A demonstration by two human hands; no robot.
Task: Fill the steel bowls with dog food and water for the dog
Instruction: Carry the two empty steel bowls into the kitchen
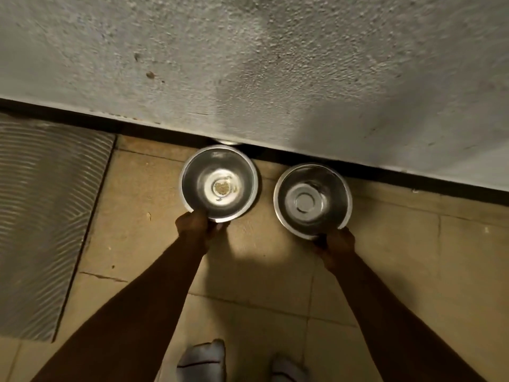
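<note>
While both steel bowls sit by the wall (248,64) on the tiled floor (248,285), the left hand (194,224) grips the left bowl (219,183) and the right hand (338,241) the right bowl (313,199), each at the near rim. Both look unfilled; next probably comes lifting them level to fill.

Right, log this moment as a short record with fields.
left hand: grips near rim of left steel bowl
right hand: grips near rim of right steel bowl
left bowl contents: small crumbly residue at centre
right bowl contents: none visible
setting: tiled floor beside rough wall
mat: left of bowls
</note>
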